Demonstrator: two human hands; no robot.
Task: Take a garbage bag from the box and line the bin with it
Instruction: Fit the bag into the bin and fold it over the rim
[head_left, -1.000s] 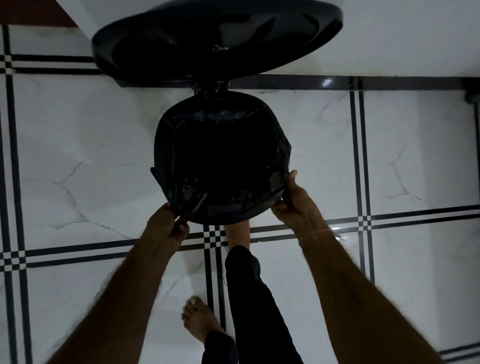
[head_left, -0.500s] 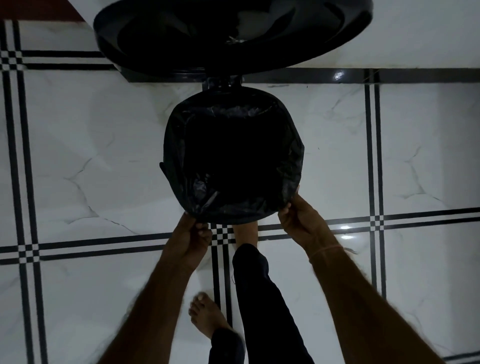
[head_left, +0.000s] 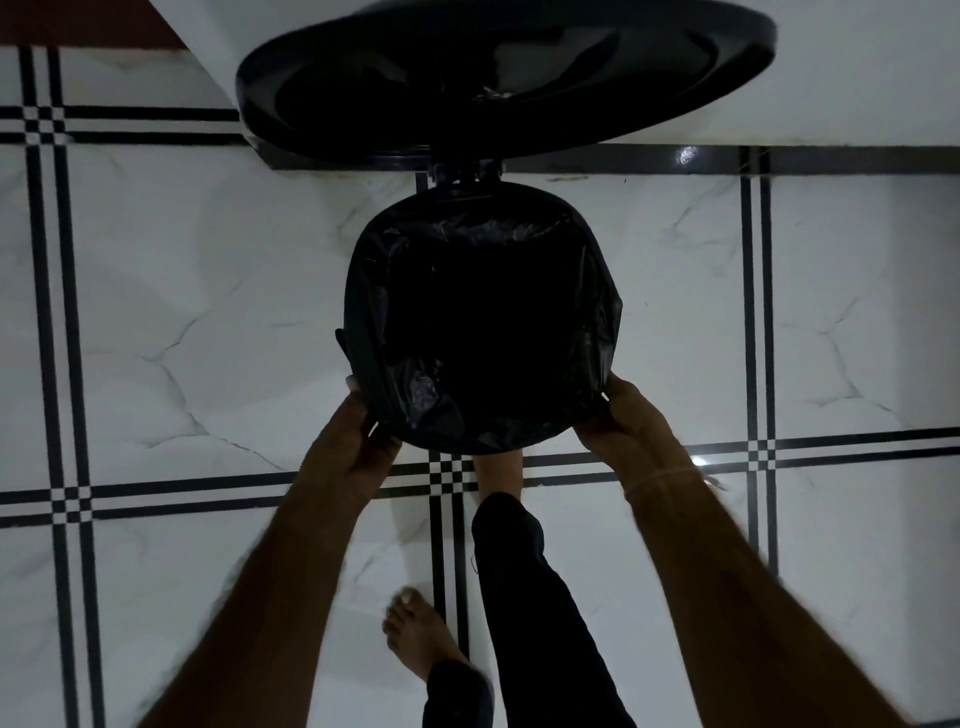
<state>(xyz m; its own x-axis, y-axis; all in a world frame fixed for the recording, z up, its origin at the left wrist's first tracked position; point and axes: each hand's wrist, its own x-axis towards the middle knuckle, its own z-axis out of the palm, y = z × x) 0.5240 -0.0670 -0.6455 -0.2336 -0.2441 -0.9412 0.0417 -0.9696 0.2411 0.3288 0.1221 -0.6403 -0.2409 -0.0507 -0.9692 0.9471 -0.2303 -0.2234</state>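
Observation:
A round black pedal bin (head_left: 358, 332) stands on the tiled floor with its lid (head_left: 509, 78) raised towards the wall. A black garbage bag (head_left: 592, 260) lines it, its edge folded over the rim. My left hand (head_left: 353, 441) grips the bag's edge at the near left of the rim. My right hand (head_left: 628, 421) grips the bag's edge at the near right. One bare foot (head_left: 498, 470) reaches under the bin's front, its toes hidden. The box is not in view.
The floor is white marble tile (head_left: 156, 312) with black double lines. A white wall with a dark skirting strip (head_left: 779, 156) runs behind the bin. My other bare foot (head_left: 421, 634) stands on the floor nearer me.
Both hands have stayed on the bag's near edge and spread slightly outward along the rim. The bin sits more to the right in view as my head shifted.

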